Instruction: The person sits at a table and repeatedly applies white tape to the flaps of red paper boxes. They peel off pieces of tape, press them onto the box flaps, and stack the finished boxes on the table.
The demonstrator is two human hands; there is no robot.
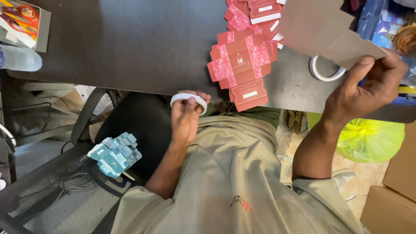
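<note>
Sitting nearest of all is one small heap of teal flat boxes (115, 154) on a mesh chair seat, well away from the counter (130, 43).

One left hand (185, 116) is held up just below the near edge of the counter. Its fingers and thumb are closed around one white tape roll (188, 100), with the wrist bent up and the arm coming up from the lap.

One right hand (368, 89) is lifted higher, over the right end of the counter. Its thumb and fingers pinch the lower edge of one flat brown card sheet (323, 30), which tilts up and away toward the far right corner.

One more white tape roll (324, 69) lies flat on the counter, partly under that sheet and just beside the right hand.

One red and pink flat box (242, 65) lies open at the near edge of the counter, with its bottom flap hanging over the edge. Behind it, toward the far edge, more red flat boxes (255, 15) are piled up. I cannot count them, since they overlap.

One yellow-green bag (372, 138) sits on the floor under the right arm.
</note>
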